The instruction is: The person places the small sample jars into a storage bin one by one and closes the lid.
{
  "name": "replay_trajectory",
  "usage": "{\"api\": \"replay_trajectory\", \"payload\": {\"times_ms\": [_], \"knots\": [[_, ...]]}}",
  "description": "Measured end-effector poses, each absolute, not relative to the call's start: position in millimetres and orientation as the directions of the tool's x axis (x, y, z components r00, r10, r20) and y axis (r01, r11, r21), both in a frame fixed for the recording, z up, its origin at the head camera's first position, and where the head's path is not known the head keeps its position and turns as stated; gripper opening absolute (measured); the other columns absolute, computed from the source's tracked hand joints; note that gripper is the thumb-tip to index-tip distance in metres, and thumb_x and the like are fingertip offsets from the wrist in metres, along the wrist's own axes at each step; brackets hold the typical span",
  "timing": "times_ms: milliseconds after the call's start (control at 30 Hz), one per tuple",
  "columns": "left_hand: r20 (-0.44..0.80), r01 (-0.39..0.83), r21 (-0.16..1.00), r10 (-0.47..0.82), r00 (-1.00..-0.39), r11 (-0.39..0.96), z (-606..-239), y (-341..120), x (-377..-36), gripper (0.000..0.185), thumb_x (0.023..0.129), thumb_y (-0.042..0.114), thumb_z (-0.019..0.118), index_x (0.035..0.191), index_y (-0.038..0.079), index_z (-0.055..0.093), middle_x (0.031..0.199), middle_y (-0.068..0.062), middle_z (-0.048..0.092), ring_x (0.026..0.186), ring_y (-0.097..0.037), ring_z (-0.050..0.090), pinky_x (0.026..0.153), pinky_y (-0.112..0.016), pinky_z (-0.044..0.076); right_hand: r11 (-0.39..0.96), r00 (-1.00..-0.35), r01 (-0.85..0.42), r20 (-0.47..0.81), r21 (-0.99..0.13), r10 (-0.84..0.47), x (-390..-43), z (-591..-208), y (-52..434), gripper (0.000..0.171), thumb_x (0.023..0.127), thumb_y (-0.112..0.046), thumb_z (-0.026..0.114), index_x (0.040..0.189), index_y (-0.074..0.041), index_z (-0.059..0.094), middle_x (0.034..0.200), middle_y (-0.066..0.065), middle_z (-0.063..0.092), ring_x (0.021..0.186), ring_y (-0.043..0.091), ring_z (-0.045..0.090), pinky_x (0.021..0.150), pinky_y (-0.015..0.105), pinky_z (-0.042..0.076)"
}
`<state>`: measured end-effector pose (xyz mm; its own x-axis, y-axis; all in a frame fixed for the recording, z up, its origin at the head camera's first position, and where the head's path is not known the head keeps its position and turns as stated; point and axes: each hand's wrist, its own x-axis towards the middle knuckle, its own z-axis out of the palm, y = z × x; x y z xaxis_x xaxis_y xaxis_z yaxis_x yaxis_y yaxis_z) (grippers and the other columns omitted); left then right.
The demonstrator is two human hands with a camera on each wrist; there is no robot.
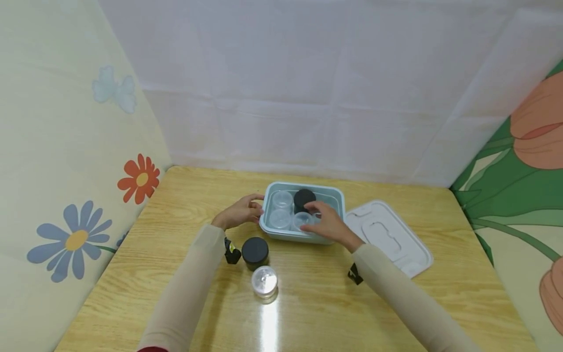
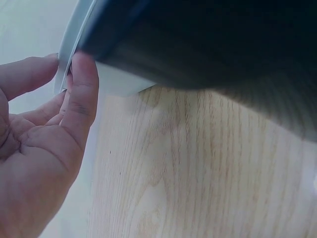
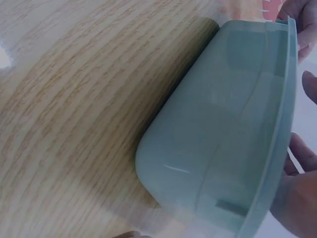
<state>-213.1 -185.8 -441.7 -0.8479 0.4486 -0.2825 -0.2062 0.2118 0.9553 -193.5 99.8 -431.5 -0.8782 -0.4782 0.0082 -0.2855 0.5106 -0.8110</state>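
Observation:
A light blue-green plastic box (image 1: pixel 303 236) stands on the table, holding several clear round jars (image 1: pixel 282 219) and a black-lidded jar (image 1: pixel 304 197). At the box's left end my left hand (image 1: pixel 242 212) pinches the rim between thumb and fingers, as the left wrist view (image 2: pixel 44 119) shows closely. My right hand (image 1: pixel 329 224) reaches over the near right rim, thumb and finger curled about a clear jar (image 1: pixel 301 220) at the front. In the right wrist view the box wall (image 3: pixel 213 129) hides what those fingers hold.
A second black-lidded jar (image 1: pixel 255 251) and a clear-lidded jar (image 1: pixel 265 280) stand in front of the box. To its right lies a white lid (image 1: pixel 387 234), partly under the right forearm. A white cloth wall (image 1: pixel 281 98) rises behind the wooden table (image 1: pixel 316 303).

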Motion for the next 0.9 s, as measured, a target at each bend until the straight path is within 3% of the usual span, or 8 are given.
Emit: {"api": "replay_trajectory", "payload": {"times_ms": [333,633,900], "knots": [[-0.286,-0.207,0.953,0.444,-0.849,0.22,-440.2,-184.2,-211.9,0.053,0.094,-0.002,0.046,0.144,-0.007,0.026,0.092,-0.006,0.056,0.077,-0.012,0.062,0.076,-0.027,0.056,0.465,-0.865,-0.306,0.038,-0.831,-0.5,-190.0,-419.9,106.9,0.062,0.08,-0.016,0.077,0.131,0.004,0.049,0.133,0.02,0.05,0.12,0.038,0.05,0.104,0.05,0.043],[-0.297,-0.202,0.947,0.436,-0.849,0.251,-438.5,-184.1,-211.6,0.052,0.095,-0.001,0.045,0.144,-0.005,0.027,0.095,-0.008,0.056,0.079,-0.013,0.062,0.078,-0.03,0.057,0.435,-0.863,-0.309,0.057,-0.846,-0.502,-180.9,-415.8,105.7,0.06,0.077,-0.013,0.079,0.128,0.001,0.052,0.13,0.019,0.051,0.118,0.036,0.051,0.103,0.046,0.045],[-0.297,-0.209,0.948,0.436,-0.85,0.24,-440.7,-184.8,-213.2,0.052,0.095,-0.001,0.046,0.144,-0.005,0.027,0.095,-0.007,0.056,0.079,-0.013,0.062,0.079,-0.029,0.057,0.379,-0.837,-0.348,0.103,-0.857,-0.537,-168.6,-419.9,101.6,0.061,0.076,-0.012,0.08,0.127,0.004,0.052,0.125,0.025,0.053,0.116,0.04,0.052,0.102,0.048,0.046]]}}
